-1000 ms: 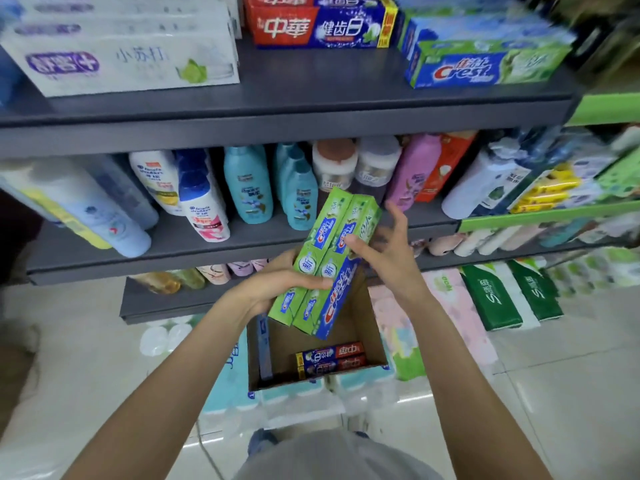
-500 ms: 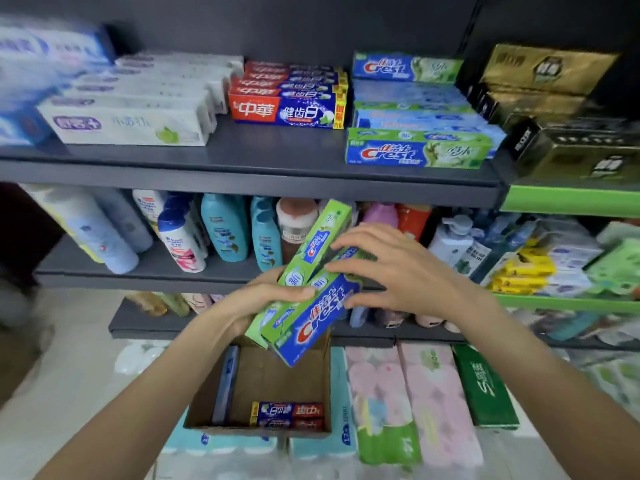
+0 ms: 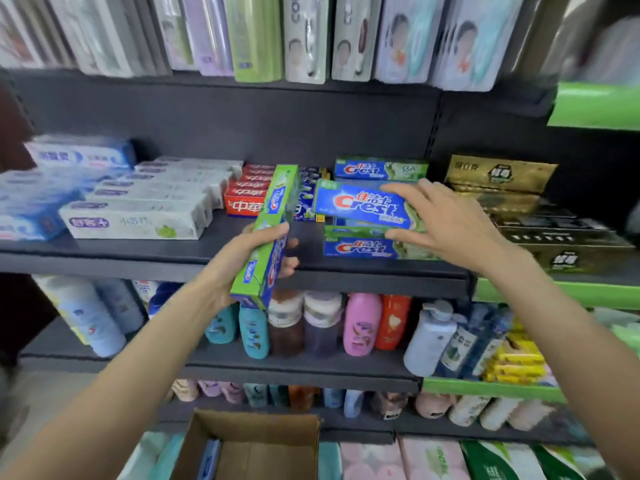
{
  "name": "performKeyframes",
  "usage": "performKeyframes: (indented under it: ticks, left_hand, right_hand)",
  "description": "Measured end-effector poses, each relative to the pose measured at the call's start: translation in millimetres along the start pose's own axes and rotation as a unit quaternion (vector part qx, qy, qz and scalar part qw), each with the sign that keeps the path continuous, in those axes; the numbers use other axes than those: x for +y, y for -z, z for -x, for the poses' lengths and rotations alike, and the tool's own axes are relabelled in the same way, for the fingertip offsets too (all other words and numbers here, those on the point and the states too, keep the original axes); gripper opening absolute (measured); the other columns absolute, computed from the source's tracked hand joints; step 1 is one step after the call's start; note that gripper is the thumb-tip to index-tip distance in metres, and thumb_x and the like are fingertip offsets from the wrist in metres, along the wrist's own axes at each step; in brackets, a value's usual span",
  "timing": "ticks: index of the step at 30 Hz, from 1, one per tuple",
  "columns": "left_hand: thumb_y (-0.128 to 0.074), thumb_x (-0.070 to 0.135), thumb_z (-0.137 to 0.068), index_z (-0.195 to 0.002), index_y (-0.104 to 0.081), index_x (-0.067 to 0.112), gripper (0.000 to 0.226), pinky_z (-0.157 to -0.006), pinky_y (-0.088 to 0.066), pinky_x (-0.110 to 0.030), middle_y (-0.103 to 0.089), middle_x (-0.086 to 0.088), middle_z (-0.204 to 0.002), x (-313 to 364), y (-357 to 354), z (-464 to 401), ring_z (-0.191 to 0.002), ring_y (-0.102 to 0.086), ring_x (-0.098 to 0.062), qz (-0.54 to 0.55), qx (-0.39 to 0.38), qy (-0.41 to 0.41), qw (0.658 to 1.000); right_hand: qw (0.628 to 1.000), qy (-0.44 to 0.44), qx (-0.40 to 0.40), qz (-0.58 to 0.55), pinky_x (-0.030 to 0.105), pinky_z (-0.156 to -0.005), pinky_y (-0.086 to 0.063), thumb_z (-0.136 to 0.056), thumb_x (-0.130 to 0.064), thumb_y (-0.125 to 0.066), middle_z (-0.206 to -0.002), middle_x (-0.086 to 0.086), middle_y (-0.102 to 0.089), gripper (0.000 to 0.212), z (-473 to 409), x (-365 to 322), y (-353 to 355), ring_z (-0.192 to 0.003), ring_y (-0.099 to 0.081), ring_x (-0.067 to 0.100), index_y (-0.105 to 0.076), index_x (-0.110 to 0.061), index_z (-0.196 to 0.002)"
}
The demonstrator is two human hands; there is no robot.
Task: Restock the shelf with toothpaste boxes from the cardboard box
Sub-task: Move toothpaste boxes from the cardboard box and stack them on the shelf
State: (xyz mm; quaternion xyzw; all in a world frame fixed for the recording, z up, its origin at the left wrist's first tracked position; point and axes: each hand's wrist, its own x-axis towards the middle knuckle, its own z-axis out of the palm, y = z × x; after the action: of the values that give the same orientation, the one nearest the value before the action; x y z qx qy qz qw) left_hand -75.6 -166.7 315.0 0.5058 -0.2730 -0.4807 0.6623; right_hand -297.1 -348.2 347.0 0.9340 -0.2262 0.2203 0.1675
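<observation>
Shelf [image 3: 207,251]: right hand [image 3: 446,223], Crest box [image 3: 363,206]

Glossy printed-card toothpaste boxes [image 3: 363,206], matt dark shelf [image 3: 346,268], plain brown cardboard box [image 3: 256,434]

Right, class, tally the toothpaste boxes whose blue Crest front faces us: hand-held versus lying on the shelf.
Held box, in right hand: 1
Lying on shelf: 2 (front box, back box)
Total: 3
Left hand green-faced box not counted.

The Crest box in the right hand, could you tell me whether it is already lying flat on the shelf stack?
No, the right hand holds the Crest box tilted in the air above the stacked Crest boxes.
</observation>
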Motion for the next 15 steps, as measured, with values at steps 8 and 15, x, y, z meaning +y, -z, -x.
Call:
performKeyframes:
  ticks: [8,15]
  left_hand:
    - [-0.07,0.01,-0.065,-0.121,-0.054,0.014,0.059,-0.072,-0.059,-0.035,-0.071,-0.007,-0.106,25.6,15.8,-27.5,-0.094,-0.07,-0.027,-0.06,-0.015,-0.01,0.998]
    - [-0.059,0.018,-0.087,-0.089,-0.067,0.015,0.008,-0.059,-0.054,-0.022,-0.073,-0.004,-0.073,38.6,19.6,-64.9,-0.06,-0.066,-0.013,-0.173,-0.009,0.031,0.984]
  right_hand:
    - [0.981,-0.07,-0.173,0.062,0.044,-0.092,-0.036,-0.096,-0.054,-0.031,-0.125,0.022,-0.043,0.053,-110.2,62.8,-67.1,-0.116,-0.042,0.037,-0.025,-0.033,-0.144]
    - [0.982,-0.14,-0.126,0.016,0.044,-0.101,-0.029,-0.097,-0.028,-0.046,-0.137,0.014,-0.031,0.043,-149.9,92.8,-118.5,-0.122,-0.029,0.033,-0.039,-0.034,-0.139]
